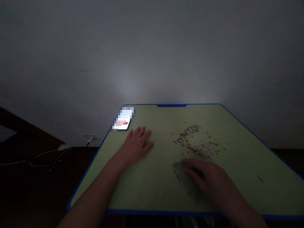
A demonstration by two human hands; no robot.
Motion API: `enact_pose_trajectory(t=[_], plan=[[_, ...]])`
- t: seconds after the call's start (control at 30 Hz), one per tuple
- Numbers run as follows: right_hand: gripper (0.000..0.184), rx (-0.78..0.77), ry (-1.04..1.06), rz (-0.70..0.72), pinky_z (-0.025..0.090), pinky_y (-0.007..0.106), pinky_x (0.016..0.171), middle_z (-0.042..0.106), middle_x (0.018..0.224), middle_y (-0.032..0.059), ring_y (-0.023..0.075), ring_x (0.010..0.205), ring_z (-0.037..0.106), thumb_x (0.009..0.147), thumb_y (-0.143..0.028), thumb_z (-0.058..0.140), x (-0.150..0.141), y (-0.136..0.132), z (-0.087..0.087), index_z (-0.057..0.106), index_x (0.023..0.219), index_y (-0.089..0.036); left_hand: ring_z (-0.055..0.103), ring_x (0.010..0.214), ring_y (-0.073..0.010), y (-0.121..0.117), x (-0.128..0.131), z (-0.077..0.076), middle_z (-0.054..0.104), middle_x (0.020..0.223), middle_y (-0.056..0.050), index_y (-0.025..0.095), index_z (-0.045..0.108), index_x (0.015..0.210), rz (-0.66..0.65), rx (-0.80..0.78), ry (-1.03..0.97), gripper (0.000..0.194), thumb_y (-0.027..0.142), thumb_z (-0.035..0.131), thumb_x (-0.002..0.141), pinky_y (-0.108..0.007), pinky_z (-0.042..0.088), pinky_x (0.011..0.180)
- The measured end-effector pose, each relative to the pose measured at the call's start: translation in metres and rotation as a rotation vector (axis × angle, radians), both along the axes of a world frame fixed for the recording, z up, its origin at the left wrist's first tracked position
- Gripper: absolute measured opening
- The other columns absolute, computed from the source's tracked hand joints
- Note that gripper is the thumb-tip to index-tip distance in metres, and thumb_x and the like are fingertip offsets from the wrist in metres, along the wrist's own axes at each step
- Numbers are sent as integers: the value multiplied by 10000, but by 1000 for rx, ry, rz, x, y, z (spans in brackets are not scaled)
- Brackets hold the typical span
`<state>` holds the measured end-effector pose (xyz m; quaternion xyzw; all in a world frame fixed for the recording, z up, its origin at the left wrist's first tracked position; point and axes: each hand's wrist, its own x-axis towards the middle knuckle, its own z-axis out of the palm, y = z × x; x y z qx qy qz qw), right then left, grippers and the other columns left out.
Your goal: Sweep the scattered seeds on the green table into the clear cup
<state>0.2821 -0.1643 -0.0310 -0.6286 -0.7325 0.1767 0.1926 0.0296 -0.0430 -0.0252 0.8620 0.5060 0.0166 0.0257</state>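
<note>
My left hand (136,144) lies flat on the pale green tabletop, palm down with its fingers spread, just below a lit phone (121,122). My right hand (206,174) is closed, thumb and fingers pinching a greyish see-through piece (186,180) that looks like plastic. Dim light and blur hide its exact kind. Several dark specks run along its left edge. Beyond the right hand, small dark grains (190,136) and paler bits lie scattered in a rough C shape. They are apart from both hands.
The folding-style table (156,190) has a blue rim and stands near a grey wall (171,57). A thin reddish-brown sliver (260,179) lies at the right. Left of the table, white cables (49,155) run by a plug (89,139) low on the wall.
</note>
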Motion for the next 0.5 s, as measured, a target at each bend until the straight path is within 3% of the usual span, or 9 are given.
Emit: enact_pose_trajectory(t=[0.3, 0.5], plan=[[261, -4, 49, 238, 526, 394, 762, 742, 955, 47, 238, 801, 694, 844, -219, 543, -48, 5, 6, 706, 1043, -262, 201, 1388, -315, -5, 1, 1, 262, 1508, -151, 195, 329, 1408, 3, -7, -17, 619, 551, 270, 905, -522, 172, 1095], [231, 3, 95, 371, 492, 293, 672, 737, 837, 15, 183, 712, 673, 817, -188, 594, -67, 4, 11, 716, 990, -280, 193, 1390, -312, -6, 1, 1, 261, 1511, -139, 198, 317, 1411, 6, -21, -19, 619, 550, 279, 903, -516, 155, 1100]])
